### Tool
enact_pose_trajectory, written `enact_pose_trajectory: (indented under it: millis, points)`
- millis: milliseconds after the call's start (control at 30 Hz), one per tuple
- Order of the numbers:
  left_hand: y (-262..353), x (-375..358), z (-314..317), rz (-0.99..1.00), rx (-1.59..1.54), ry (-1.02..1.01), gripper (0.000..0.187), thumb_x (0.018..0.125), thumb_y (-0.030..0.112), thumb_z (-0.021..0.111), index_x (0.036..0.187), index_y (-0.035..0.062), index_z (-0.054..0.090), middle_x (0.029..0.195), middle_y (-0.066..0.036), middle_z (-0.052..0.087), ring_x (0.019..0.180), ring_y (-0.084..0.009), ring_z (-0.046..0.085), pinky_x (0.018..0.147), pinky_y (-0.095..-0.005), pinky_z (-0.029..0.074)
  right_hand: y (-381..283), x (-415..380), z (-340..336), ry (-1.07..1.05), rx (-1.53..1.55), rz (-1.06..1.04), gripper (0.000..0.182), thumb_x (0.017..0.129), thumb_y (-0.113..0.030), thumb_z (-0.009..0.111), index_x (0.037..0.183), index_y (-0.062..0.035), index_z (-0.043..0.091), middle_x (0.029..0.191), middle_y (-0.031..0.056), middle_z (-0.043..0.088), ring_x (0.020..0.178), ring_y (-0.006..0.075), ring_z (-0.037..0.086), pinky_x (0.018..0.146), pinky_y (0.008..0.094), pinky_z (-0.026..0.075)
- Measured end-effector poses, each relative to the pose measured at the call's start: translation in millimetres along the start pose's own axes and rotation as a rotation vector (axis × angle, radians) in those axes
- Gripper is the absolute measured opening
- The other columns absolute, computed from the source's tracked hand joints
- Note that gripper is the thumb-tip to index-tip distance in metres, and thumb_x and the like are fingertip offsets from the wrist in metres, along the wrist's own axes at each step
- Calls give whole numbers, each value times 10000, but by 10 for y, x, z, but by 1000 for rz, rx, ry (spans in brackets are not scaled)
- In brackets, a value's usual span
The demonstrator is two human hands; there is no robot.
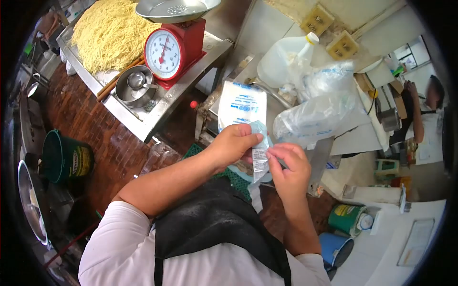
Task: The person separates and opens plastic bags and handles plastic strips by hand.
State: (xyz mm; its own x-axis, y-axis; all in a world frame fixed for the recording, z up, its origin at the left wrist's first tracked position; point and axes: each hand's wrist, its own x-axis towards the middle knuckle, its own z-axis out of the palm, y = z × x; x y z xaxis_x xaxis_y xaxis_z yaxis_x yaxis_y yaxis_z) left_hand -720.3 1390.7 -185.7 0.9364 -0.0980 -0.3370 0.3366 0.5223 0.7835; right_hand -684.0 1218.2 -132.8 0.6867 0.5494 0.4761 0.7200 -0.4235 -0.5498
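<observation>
My left hand [234, 143] and my right hand [290, 164] are close together in front of my chest, both pinching a small clear plastic bag [260, 159] with printed text. The thumb and fingers of each hand grip its top edge. Just beyond my hands stands a white packet with blue print [241, 105], a stack of plastic bags. A heap of clear plastic bags [318, 112] lies on the counter to the right of it.
A red dial scale [168, 52] with a metal pan stands on a steel table [157, 112], beside a pile of yellow noodles [107, 31] and a metal bowl [133, 86]. A white jug [284, 57], green bucket [67, 157], blue bucket [336, 248]. Another person [427, 119] at far right.
</observation>
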Motion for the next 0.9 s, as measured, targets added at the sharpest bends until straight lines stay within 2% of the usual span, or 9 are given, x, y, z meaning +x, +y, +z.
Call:
enact_pose_trajectory:
  millis: [167, 300, 433, 533, 633, 667, 767, 800, 900]
  points:
    - [-41, 121, -30, -85, -43, 10, 202, 951, 238, 582, 1028, 56, 621, 932, -63, 687, 766, -133, 666, 662, -262, 544, -37, -68, 47, -50, -69, -41, 135, 760, -28, 712, 877, -50, 649, 970, 107, 649, 893, 285, 632, 772, 360, 500]
    - [-171, 303, 34, -88, -292, 39, 214, 954, 193, 541, 1113, 54, 572, 1001, -102, 679, 876, -197, 674, 739, -340, 556, -96, -210, -1, -94, 91, 15, 135, 784, -25, 698, 895, -51, 627, 1024, 124, 641, 949, 303, 616, 838, 375, 479]
    - [-171, 481, -62, -125, -401, 115, 303, 863, 82, 497, 1162, 47, 527, 995, -100, 662, 871, -223, 671, 739, -358, 551, 32, -305, -233, 142, 258, 172, 84, 846, -45, 684, 900, -37, 621, 1035, 116, 646, 971, 225, 612, 865, 341, 464]
    - [-175, 619, -182, 4, 116, 35, 251, 786, 95, 487, 990, 50, 627, 853, -138, 674, 798, -231, 679, 683, -381, 522, 522, -145, -493, 346, 273, 337, 78, 867, -74, 683, 897, -29, 627, 967, 72, 639, 868, 145, 592, 776, 292, 477]
    - [-52, 619, -32, 470, 1252, 122, 264, 820, 174, 482, 965, 29, 647, 820, -192, 676, 757, -310, 674, 671, -460, 504, 1019, 77, -544, 423, 257, 411, 80, 868, -82, 684, 893, -23, 636, 917, 51, 622, 797, 119, 574, 732, 271, 472]
    - [69, 641, 70, 313, 1482, 45, 383, 885, 316, 483, 1071, 20, 638, 867, -215, 674, 784, -380, 652, 700, -503, 497, 1149, 128, -538, 432, 246, 416, 82, 869, -84, 684, 893, -21, 639, 900, 44, 614, 775, 112, 568, 721, 265, 469]
    - [403, 639, 493, 267, 1636, 99, 459, 918, 404, 499, 1178, 41, 601, 855, -189, 685, 817, -392, 646, 732, -480, 505, 1319, 255, -506, 475, 115, 328, 74, 858, -74, 687, 885, -19, 645, 871, 41, 601, 755, 119, 567, 695, 259, 472]
    - [400, 717, 577, 383, 1565, 161, 612, 884, 487, 565, 1309, 50, 517, 916, -208, 681, 853, -387, 647, 746, -468, 508, 1358, 279, -497, 488, 94, 314, 74, 855, -73, 688, 883, -19, 646, 869, 43, 599, 753, 122, 570, 682, 257, 473]
    - [456, 1019, 814, 735, 1336, 96, 813, 764, 525, 704, 1374, 49, 455, 1037, -231, 660, 933, -386, 643, 799, -444, 510, 1418, 350, -480, 506, 29, 288, 73, 846, -68, 691, 879, -20, 648, 866, 50, 596, 748, 130, 579, 645, 249, 473]
